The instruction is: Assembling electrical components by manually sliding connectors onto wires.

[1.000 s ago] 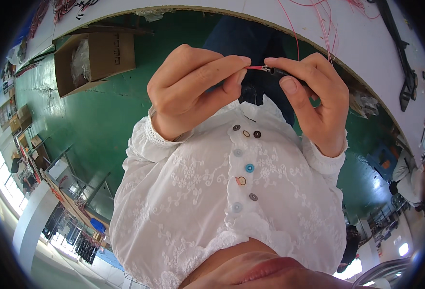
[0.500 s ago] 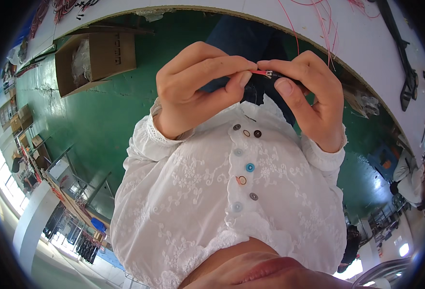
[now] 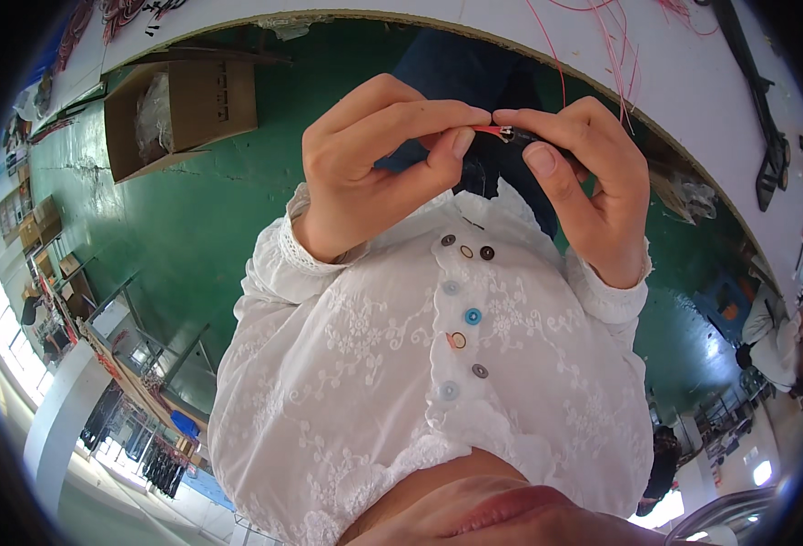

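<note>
In front of my chest, my left hand pinches a short stretch of red wire between thumb and fingertips. My right hand is closed on a slim black connector, with thumb and index finger along it. Bright metal shows at the connector's end, where the red wire meets it between the two hands. Whether the wire is inside the metal or only touching it is too small to tell. My fingers hide the rest of both pieces.
Beyond my hands curves the edge of a white table, with loose red wires hanging over it. A long black tool lies on its right side. An open cardboard box stands on the green floor at left. Another person is at far right.
My left hand has shifted slightly right and up, and the wire's angle at the connector has altered a little. Both hands keep their grip.
</note>
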The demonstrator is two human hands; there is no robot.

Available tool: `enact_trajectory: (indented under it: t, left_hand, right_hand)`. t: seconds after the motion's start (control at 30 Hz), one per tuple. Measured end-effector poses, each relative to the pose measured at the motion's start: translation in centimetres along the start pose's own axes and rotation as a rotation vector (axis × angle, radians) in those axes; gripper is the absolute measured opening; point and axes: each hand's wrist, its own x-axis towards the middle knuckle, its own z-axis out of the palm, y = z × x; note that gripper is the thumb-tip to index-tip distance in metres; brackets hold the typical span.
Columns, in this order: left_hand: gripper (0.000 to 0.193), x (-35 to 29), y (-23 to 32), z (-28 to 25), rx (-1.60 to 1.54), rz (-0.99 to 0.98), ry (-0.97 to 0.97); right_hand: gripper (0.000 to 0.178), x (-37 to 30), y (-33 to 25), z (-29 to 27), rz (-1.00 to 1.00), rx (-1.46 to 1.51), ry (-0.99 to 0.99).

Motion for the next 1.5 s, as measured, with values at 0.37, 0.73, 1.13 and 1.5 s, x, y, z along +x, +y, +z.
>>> enact_trajectory:
  t: [0.37, 0.73, 1.13, 1.5]
  left_hand:
    - [0.027, -0.2, -0.1, 0.4, 0.064, 0.033, 0.035]
    - [0.037, -0.5, -1.9, 0.7, 0.214, 0.347, 0.119]
    - [0.031, -0.4, -0.7, 0.6, 0.218, 0.296, -0.04]
    - [0.023, -0.3, -0.2, 1.0, 0.21, 0.205, -0.017]
  right_hand:
    - [0.022, 0.0, -0.1, 0.1, -0.008, -0.036, 0.014]
    - [0.021, 0.0, -0.3, 0.1, 0.03, -0.108, 0.034]
    - [0.028, -0.5, -0.1, -1.2, -0.127, -0.22, -0.013]
    - [0.031, -0.5, 0.4, -0.5, -0.122, -0.269, -0.002]
